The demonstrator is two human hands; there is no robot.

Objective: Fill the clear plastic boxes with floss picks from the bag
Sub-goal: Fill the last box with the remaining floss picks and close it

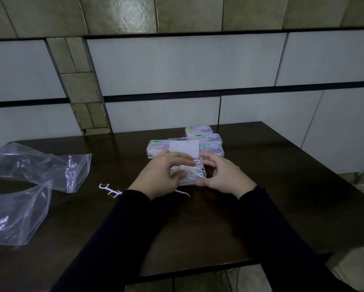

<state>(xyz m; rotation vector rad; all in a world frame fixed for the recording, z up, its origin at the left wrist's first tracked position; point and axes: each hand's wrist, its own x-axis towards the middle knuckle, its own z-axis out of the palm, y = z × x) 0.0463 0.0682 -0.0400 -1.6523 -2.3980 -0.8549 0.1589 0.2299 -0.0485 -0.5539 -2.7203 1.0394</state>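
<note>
Our left hand [163, 174] curls its fingers over a loose bunch of white floss picks [194, 170], pressing them down into the open clear plastic box [201, 179] at the centre of the dark wooden table [282, 186]. Our right hand [221, 175] grips that box from its right side, thumb at the near corner and fingers bent round the far edge, a narrow hold that steadies the container. The box's hinged lid [183, 149] stands raised behind the hands, transparent with a pale frosted rectangle on its face.

The picks are thin moulded plastic, each with a forked head and a slim pointed handle; they lie tangled and crosswise in the box between both hands. Two stray picks [109, 190] rest on the tabletop just left of our left wrist, and one more handle [183, 192] juts out from under the box near our left sleeve.

Behind the lid sit four closed boxes [206, 138], clear and rectangular with pastel labels on top, packed close together; white picks show through the wall of the leftmost one. Well to the left, two crumpled bags [42, 165] of thin, glossy clear plastic lie on the table, one nearer the wall and one toward the near edge, both well apart from the hands. Whether any picks are in them we cannot tell. Both arms wear dark long sleeves [282, 239]. Pale and grey-green tiles [177, 64] with dark bands back the scene.
</note>
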